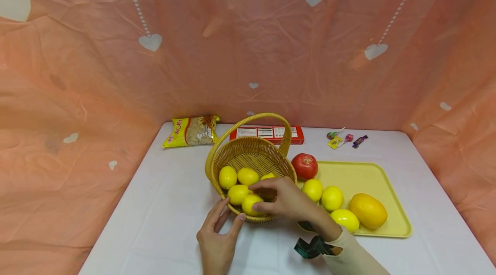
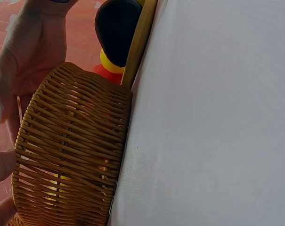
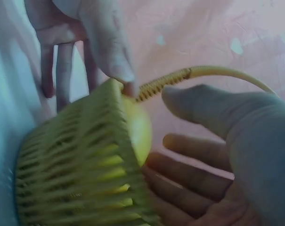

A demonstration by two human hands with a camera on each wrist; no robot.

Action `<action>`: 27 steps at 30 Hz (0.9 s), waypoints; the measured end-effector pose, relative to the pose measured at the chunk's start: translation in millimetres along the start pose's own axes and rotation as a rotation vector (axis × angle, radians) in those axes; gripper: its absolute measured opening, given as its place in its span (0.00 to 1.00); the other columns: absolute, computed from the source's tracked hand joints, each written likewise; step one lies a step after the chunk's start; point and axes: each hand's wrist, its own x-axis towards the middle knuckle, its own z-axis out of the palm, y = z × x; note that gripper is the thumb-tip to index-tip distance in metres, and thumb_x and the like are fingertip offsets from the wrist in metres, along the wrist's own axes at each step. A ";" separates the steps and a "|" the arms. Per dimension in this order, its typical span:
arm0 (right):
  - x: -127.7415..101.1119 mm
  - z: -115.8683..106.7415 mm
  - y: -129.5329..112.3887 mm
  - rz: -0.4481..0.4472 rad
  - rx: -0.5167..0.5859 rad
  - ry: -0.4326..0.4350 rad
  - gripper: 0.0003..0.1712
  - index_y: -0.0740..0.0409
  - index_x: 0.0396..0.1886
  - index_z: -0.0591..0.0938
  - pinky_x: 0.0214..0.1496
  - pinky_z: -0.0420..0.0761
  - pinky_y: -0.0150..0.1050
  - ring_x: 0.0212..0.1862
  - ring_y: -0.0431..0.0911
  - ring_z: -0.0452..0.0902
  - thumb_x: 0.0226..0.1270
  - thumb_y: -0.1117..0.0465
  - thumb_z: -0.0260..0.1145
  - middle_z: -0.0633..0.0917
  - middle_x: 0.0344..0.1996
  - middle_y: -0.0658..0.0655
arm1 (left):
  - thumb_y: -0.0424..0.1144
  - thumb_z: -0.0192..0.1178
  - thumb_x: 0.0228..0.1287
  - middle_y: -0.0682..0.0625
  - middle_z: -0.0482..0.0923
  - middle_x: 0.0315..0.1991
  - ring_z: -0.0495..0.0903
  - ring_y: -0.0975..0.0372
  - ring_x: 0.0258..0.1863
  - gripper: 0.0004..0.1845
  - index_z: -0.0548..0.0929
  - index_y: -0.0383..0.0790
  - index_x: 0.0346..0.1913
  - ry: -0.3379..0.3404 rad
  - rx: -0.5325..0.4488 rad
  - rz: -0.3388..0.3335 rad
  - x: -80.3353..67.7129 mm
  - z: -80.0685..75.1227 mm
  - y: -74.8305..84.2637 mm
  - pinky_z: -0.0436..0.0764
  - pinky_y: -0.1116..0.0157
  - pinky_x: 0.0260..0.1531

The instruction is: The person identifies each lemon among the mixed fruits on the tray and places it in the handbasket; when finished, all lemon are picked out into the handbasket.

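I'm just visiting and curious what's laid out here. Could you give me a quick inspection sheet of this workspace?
Surface: white table.
Job's things: wicker basket with five lemons; yellow tray with three lemons, a tomato and a mango.
Clutter: snack bag, red box, sweets.
Hands: left hand touches the basket's near wall; right hand grips a lemon in the basket.
Cables: nothing seen.
Surroundings: pink heart-print backdrop.

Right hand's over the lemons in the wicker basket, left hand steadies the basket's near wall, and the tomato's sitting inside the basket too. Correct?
Not quite. The tomato is not in the wicker basket; it sits on the yellow tray just right of it, as the head view shows. The rest holds: the right hand is over the lemons in the basket, and the left hand touches the basket's near wall.
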 end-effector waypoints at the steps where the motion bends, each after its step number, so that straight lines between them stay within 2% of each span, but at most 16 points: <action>1: -0.6 -3.4 1.2 -0.010 0.023 -0.005 0.25 0.53 0.64 0.90 0.67 0.90 0.46 0.59 0.48 0.89 0.72 0.48 0.80 0.92 0.58 0.52 | 0.30 0.84 0.58 0.41 0.84 0.68 0.91 0.44 0.58 0.30 0.89 0.42 0.65 -0.001 -0.002 0.000 0.1 0.0 0.0 0.93 0.60 0.53; 8: -9.5 -33.4 13.0 -0.030 0.241 -0.003 0.26 0.58 0.68 0.87 0.71 0.87 0.54 0.65 0.58 0.87 0.74 0.56 0.78 0.89 0.63 0.64 | 0.28 0.83 0.58 0.42 0.84 0.68 0.90 0.43 0.58 0.31 0.89 0.41 0.65 0.002 0.001 -0.018 -0.2 0.8 0.7 0.92 0.62 0.55; 10: -13.0 -41.5 16.7 -0.034 0.302 -0.001 0.26 0.58 0.68 0.86 0.72 0.87 0.53 0.66 0.61 0.86 0.73 0.58 0.78 0.88 0.64 0.66 | 0.27 0.83 0.58 0.41 0.84 0.68 0.91 0.43 0.58 0.31 0.89 0.41 0.65 0.005 0.008 -0.019 -0.5 1.1 1.1 0.92 0.62 0.55; 15: -19.0 -55.2 23.7 -0.091 0.398 -0.003 0.28 0.63 0.70 0.84 0.71 0.87 0.40 0.68 0.67 0.83 0.74 0.60 0.77 0.85 0.66 0.72 | 0.27 0.83 0.57 0.41 0.84 0.68 0.91 0.43 0.58 0.30 0.89 0.41 0.65 0.010 0.020 -0.023 -0.7 0.8 1.0 0.92 0.61 0.55; 17: -19.7 -57.6 25.4 -0.117 0.420 -0.010 0.28 0.64 0.70 0.84 0.71 0.86 0.36 0.68 0.65 0.84 0.75 0.59 0.77 0.85 0.66 0.72 | 0.27 0.83 0.58 0.41 0.84 0.68 0.90 0.43 0.58 0.30 0.89 0.41 0.65 0.012 0.019 -0.026 -0.6 0.1 1.3 0.92 0.60 0.55; 23: -23.5 -67.0 32.2 -0.168 0.456 -0.013 0.28 0.65 0.70 0.83 0.71 0.86 0.38 0.67 0.47 0.87 0.75 0.61 0.76 0.88 0.66 0.64 | 0.28 0.82 0.59 0.39 0.83 0.68 0.90 0.41 0.58 0.30 0.89 0.41 0.65 0.007 -0.006 -0.016 -1.2 -0.2 3.3 0.92 0.61 0.53; 27: -32.9 -80.0 41.0 -0.198 0.475 -0.007 0.25 0.68 0.69 0.83 0.71 0.87 0.42 0.66 0.46 0.87 0.75 0.67 0.74 0.89 0.65 0.63 | 0.29 0.82 0.60 0.37 0.83 0.68 0.90 0.40 0.57 0.29 0.89 0.39 0.65 -0.003 -0.030 0.010 -2.0 0.9 3.5 0.93 0.62 0.52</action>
